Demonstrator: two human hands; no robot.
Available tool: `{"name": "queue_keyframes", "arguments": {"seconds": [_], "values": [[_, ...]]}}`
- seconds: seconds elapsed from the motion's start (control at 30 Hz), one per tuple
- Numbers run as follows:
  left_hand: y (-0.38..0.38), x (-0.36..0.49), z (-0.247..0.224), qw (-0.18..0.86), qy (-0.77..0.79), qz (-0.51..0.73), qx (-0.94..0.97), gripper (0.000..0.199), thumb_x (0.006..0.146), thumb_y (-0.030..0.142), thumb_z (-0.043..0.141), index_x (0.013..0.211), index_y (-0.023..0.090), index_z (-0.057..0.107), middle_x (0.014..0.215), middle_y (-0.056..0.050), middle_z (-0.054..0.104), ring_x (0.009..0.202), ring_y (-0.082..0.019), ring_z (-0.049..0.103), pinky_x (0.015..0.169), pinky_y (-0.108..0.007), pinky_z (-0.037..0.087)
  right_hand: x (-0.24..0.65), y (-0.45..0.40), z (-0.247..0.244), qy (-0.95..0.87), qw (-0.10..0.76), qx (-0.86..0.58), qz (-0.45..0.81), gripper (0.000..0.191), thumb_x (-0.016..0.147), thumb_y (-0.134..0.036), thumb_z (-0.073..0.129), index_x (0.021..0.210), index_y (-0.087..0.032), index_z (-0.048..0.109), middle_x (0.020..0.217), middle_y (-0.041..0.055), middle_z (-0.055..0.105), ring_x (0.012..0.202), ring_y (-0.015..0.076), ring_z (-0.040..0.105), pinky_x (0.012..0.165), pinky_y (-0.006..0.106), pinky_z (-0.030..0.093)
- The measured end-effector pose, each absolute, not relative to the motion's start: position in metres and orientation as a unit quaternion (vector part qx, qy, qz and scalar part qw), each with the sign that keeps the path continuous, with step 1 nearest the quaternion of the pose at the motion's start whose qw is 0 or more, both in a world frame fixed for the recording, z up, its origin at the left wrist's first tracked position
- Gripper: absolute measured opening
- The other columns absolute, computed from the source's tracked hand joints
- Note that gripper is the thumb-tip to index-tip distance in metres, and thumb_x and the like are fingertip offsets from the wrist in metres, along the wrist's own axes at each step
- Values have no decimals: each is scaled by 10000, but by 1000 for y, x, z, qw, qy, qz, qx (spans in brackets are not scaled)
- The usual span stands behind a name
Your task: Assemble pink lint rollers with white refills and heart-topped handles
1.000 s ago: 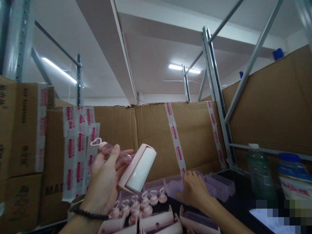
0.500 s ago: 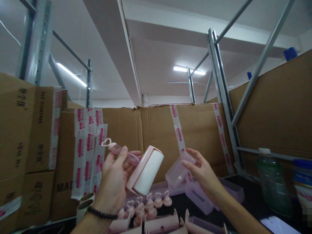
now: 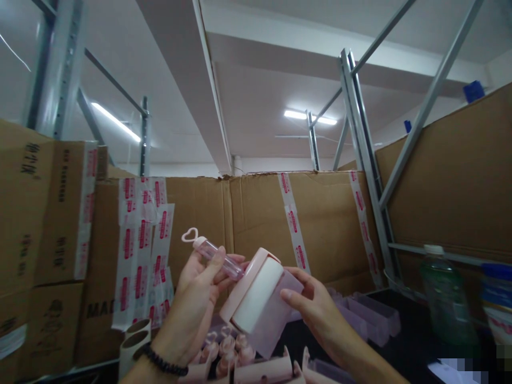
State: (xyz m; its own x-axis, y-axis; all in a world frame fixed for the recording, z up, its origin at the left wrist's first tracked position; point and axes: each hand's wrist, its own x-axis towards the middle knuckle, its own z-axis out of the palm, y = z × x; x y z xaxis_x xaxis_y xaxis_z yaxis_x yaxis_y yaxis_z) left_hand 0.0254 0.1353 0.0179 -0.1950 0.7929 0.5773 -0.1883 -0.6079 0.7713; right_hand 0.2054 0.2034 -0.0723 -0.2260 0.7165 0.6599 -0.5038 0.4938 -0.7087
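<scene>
My left hand (image 3: 202,288) is closed around the clear pink handle of a lint roller (image 3: 260,296), tilted, with a heart-shaped loop at the handle's end. The roller has a pink frame and a white roll. My right hand (image 3: 314,301) grips a translucent lilac plastic cover (image 3: 276,317), held against the roll's right side; its far part lies behind the roll. Below the hands are several pink heart-topped pieces (image 3: 228,346) and several pink roller frames (image 3: 264,370).
More lilac covers (image 3: 370,317) lie on the black surface at right. Beyond them stand a green bottle (image 3: 446,298) and a blue-lidded container (image 3: 496,293). Cardboard tubes (image 3: 134,346) stand at left. A taped cardboard wall (image 3: 256,224) rises behind, with stacked boxes (image 3: 56,229) at left.
My right hand has brought the cover left and down, from apart to up against the white roll. My left hand has moved slightly right with the lint roller.
</scene>
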Motion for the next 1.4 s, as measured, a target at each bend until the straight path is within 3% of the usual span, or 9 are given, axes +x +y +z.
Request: {"name": "queue_keyframes", "arguments": {"seconds": [0.17, 0.7, 1.03, 1.4], "values": [[134, 25, 18, 345, 288, 716, 534, 127, 881, 166, 633, 893, 216, 517, 868, -63, 749, 841, -210, 741, 758, -332, 604, 205, 206, -74, -601, 623, -84, 493, 385, 768, -339, 796, 1107, -209, 668, 1048, 58, 725, 928, 202, 643, 802, 285, 483], [131, 29, 18, 340, 302, 690, 563, 123, 911, 179, 596, 946, 219, 485, 866, -77, 754, 824, -233, 753, 711, -318, 603, 203, 198, -70, -596, 631, -96, 487, 412, 728, -361, 809, 1085, -224, 658, 1037, 51, 724, 926, 214, 644, 798, 293, 482], [135, 25, 17, 343, 304, 666, 589, 128, 917, 252, 621, 955, 211, 505, 915, -72, 749, 894, -235, 737, 804, -352, 590, 203, 197, -72, -590, 642, -99, 479, 386, 752, -359, 801, 1082, -209, 670, 1025, 51, 707, 927, 205, 607, 802, 280, 456], [133, 25, 20, 343, 322, 647, 601, 130, 919, 264, 621, 951, 204, 510, 912, -72, 754, 866, -218, 736, 751, -312, 595, 204, 197, -78, -585, 645, -109, 479, 382, 819, -378, 756, 1146, -207, 655, 1113, 79, 685, 947, 209, 591, 814, 301, 459]]}}
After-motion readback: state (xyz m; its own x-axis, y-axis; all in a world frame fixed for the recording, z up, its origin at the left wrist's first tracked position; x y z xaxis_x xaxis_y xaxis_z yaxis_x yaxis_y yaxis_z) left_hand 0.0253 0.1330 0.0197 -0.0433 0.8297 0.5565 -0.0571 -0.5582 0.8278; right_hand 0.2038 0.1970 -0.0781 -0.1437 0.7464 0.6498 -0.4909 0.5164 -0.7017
